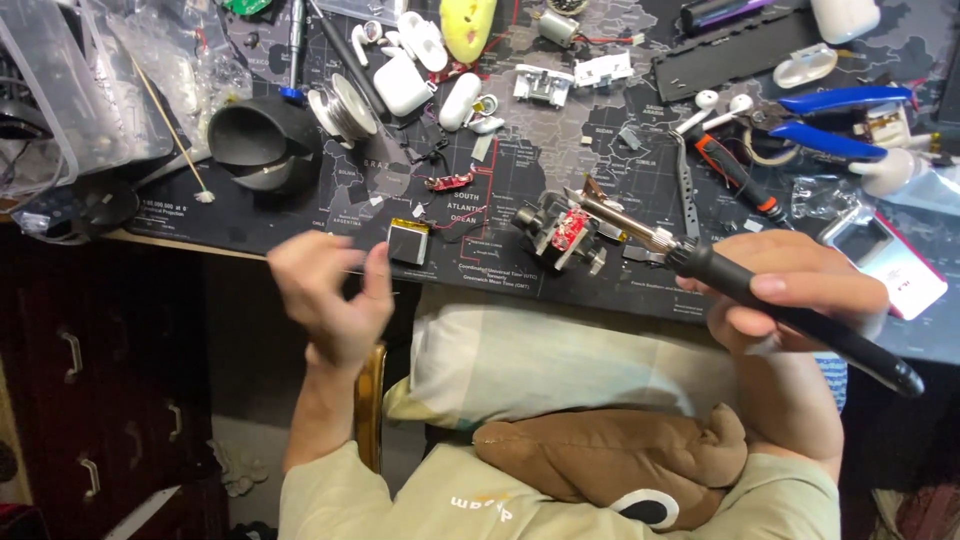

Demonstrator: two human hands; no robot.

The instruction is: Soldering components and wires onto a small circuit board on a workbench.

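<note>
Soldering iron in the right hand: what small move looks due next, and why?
Probably bring the left hand to the desk edge to steady the clamped red circuit board. The soldering iron, gripped in the right hand, already has its tip at that board, while the left hand hangs blurred, holding nothing visible.

The left hand (335,295) is raised off the desk edge, blurred, fingers half curled with thumb and forefinger close together; whether it pinches anything I cannot tell. The right hand (790,290) is closed in a fist-like grip, thumb laid along the top, forearm angling back toward the body.
</note>
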